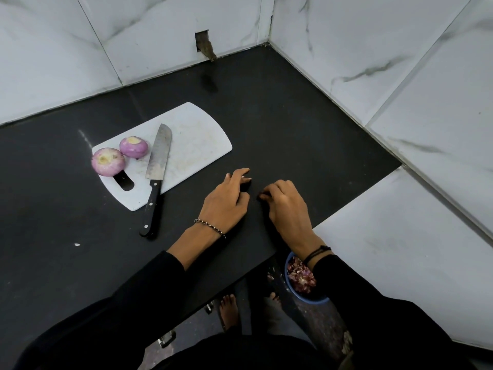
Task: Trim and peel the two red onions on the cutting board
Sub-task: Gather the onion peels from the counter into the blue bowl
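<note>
Two red onions, trimmed and peeled to pale purple, sit at the left end of the white cutting board (197,134): the larger onion (108,161) beside the handle slot, the smaller onion (133,147) just behind it. A knife (157,158) lies with its blade on the board and its black handle out on the counter. My left hand (226,201) rests flat on the black counter right of the board, fingers stretched forward. My right hand (285,204) is beside it, fingers curled down, pinching a dark onion peel scrap (261,196) at the fingertips.
A blue bowl (289,260) full of red onion peelings sits below the counter's front edge, under my right wrist. White marble-look walls close the counter at the back and right. A small white fleck (76,244) lies on the counter at the left. Bare feet show below.
</note>
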Demonstrator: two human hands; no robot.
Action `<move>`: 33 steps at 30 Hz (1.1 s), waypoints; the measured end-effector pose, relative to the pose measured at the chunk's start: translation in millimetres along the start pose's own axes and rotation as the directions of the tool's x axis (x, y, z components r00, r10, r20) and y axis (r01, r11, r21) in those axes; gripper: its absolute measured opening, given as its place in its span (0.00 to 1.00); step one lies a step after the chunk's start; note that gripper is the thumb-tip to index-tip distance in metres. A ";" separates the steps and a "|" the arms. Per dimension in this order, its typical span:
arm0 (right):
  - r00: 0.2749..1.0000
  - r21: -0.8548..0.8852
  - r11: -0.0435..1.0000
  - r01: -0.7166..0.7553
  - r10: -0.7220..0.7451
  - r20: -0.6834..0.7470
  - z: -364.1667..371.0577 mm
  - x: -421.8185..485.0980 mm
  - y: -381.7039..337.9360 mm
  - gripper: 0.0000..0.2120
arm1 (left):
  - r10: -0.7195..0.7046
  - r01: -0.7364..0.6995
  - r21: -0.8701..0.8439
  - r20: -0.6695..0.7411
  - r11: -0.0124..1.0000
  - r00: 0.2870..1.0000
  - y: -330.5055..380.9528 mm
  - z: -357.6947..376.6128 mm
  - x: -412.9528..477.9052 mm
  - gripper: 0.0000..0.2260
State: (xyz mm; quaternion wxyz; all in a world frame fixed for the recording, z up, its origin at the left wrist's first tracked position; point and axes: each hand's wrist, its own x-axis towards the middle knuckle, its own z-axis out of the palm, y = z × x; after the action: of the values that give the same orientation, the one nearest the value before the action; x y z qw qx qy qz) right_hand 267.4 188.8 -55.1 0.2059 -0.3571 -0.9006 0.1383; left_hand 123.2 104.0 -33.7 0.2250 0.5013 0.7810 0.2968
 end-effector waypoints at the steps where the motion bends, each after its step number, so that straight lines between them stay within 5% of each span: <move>1: 1.000 -0.028 1.000 0.007 -0.007 0.005 0.8 0.3 -1.1 0.04 | 0.000 0.000 0.000 -0.005 1.000 1.000 1.4 0.2 -0.2 0.23; 5: 0.997 -0.076 0.997 0.019 -0.012 0.082 -0.3 3.9 -2.3 0.04 | 0.003 -0.003 -0.009 -0.039 1.000 0.999 7.0 0.3 -1.4 0.22; 9: 0.974 0.075 0.977 -0.199 0.188 0.127 -11.5 11.7 -2.2 0.04 | 0.007 -0.009 -0.026 -0.069 1.000 0.998 14.9 0.9 -5.5 0.22; 19: 0.818 0.393 0.723 -0.568 0.549 0.172 -67.1 -3.5 29.5 0.10 | 0.098 -0.099 -0.128 -0.011 0.987 0.995 53.7 21.7 -4.4 0.20; 33: 0.643 0.641 0.412 -0.648 0.746 0.170 -96.1 -116.7 124.0 0.11 | 0.269 -0.193 -0.311 0.222 0.931 0.937 147.4 123.7 -17.3 0.19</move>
State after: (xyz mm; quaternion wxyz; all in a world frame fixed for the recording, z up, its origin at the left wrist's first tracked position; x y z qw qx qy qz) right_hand 462.3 204.5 -51.7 0.3028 -0.6122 -0.5428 0.4888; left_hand 306.1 164.9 -20.6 0.3585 0.5874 0.6288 0.3618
